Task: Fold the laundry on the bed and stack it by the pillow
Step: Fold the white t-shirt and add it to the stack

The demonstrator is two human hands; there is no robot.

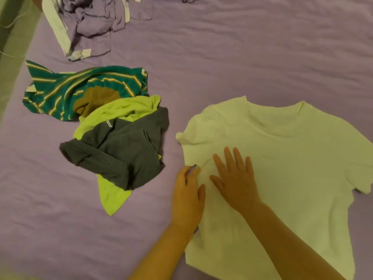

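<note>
On the bed point(242, 47) our white shirt point(282, 158) lies flat, unfolded; right hand point(235, 178) presses it open-fingered, left hand point(187, 195) pinches its edge. Beside it, the heap point(113, 128) waits untouched; no stack visible yet.

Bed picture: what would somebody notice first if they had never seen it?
Probably the pale T-shirt, spread flat on the purple bed at the right, with both hands on its near-left side. Left of it lies a crumpled heap: a green striped top, a lime garment and a grey one.
</note>
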